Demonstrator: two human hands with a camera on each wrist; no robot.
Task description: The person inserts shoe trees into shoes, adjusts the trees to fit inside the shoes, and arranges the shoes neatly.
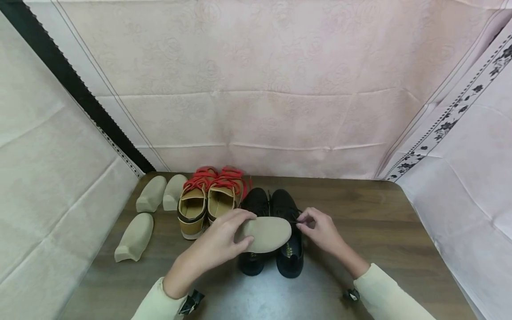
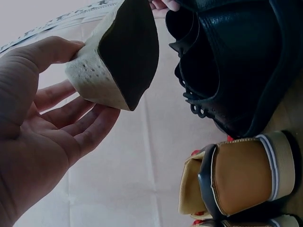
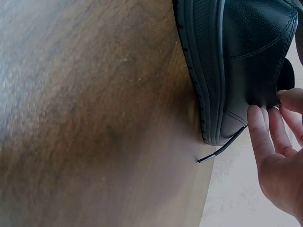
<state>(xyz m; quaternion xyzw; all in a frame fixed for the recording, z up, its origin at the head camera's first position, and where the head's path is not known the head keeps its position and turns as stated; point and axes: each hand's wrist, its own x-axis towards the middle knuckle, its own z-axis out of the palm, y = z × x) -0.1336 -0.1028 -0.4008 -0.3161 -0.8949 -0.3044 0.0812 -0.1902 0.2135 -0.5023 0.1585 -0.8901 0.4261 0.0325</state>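
A beige molded shoe insert (image 1: 266,233) with a rounded toe is held by my left hand (image 1: 222,235), thumb on one side and fingers on the other. It hovers over the pair of black lace-up shoes, partly covering them in the head view. The left wrist view shows its dark hollow end (image 2: 130,56). My right hand (image 1: 320,229) pinches the side flap by the lacing of the right black shoe (image 1: 290,262). From that shoe a loose black lace (image 3: 225,147) hangs in the right wrist view. The left black shoe (image 1: 251,266) stands close beside it.
Tan shoes (image 1: 193,227) with red laces stand left of the black pair. Further left, several more beige inserts (image 1: 134,236) lie on the brown wooden table (image 1: 356,200). Pale patterned cloth (image 1: 280,120) hangs behind and at both sides.
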